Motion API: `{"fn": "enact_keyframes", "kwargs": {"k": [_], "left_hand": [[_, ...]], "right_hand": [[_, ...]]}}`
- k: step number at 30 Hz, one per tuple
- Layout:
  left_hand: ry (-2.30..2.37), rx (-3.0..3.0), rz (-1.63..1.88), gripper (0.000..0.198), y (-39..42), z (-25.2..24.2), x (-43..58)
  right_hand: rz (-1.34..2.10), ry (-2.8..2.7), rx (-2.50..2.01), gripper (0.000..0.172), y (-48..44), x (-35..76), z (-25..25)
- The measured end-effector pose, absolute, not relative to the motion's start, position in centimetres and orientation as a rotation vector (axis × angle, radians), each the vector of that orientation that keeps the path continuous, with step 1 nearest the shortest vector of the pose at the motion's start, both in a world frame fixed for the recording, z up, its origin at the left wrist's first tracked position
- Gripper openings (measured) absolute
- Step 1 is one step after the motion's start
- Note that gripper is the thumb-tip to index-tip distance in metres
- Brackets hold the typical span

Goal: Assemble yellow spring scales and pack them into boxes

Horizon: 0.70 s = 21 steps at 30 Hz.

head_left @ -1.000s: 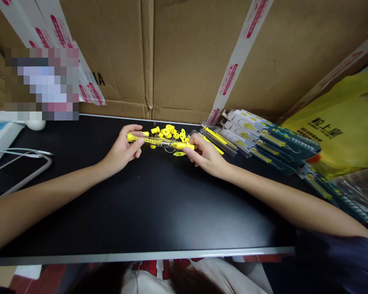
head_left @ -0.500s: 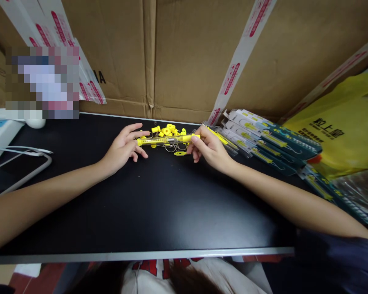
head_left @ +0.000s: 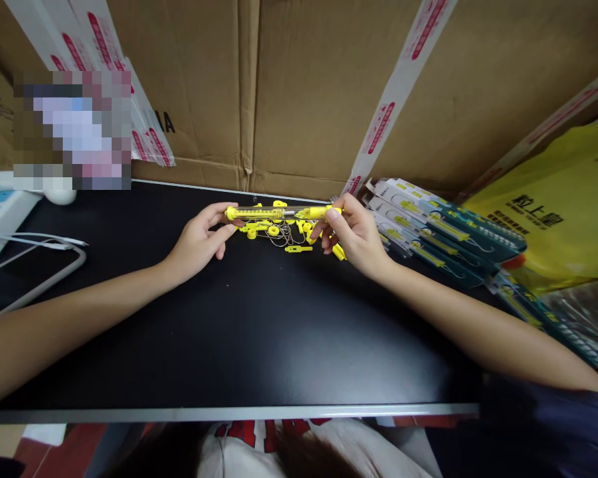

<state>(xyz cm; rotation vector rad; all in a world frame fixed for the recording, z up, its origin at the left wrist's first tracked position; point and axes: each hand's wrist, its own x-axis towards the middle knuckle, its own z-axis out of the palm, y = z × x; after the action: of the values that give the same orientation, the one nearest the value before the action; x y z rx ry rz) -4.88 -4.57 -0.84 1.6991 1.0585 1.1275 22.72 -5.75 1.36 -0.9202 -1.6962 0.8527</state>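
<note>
A spring scale (head_left: 262, 213), with a clear tube and yellow inner scale, is held level between my hands above the table. My left hand (head_left: 204, 232) has its fingers and thumb closed about the yellow cap at the tube's left end. At the other end, my right hand (head_left: 351, 229) pinches the yellow piece (head_left: 315, 212) between thumb and fingers. A metal spring shows between tube and yellow piece. Below lie loose yellow parts (head_left: 274, 231), thin wire hooks (head_left: 293, 236) and a flat yellow strip (head_left: 299, 249); the scale and my fingers cover some of these.
Printed spring scale boxes (head_left: 443, 226) are stacked at the right, before a yellow plastic bag (head_left: 568, 206). Large cardboard boxes (head_left: 303, 93) wall off the back. A white power strip (head_left: 7, 206) and cables (head_left: 44, 243) lie left on the black table (head_left: 259, 338).
The spring scale has risen slightly and moved right. My left fingers have closed in around its left end. My right hand has drawn outward, and more loose parts show beneath.
</note>
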Motion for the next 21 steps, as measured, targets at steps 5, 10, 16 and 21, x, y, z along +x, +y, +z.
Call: {"fn": "enact_keyframes", "kwargs": {"k": [5,10,16,21], "left_hand": [[0.937,1.761,1.071,0.055,-5.0,-1.0,-4.8],[0.906,1.743,1.126,0.04,-4.6,-1.8,-5.0],[1.014,1.798,1.155,0.029,-4.3,-2.0,-5.1],[1.18,1.864,1.168,0.031,-4.6,-1.7,-4.9]], "right_hand": [[0.86,-1.695,-0.912,0.034,-6.3,22.3,1.4],[0.859,-1.737,-0.907,0.032,-6.7,22.2,0.9],[0.826,-1.815,-0.911,0.028,-7.0,22.1,0.4],[0.818,-1.858,-0.938,0.028,-7.4,21.9,0.4]]}}
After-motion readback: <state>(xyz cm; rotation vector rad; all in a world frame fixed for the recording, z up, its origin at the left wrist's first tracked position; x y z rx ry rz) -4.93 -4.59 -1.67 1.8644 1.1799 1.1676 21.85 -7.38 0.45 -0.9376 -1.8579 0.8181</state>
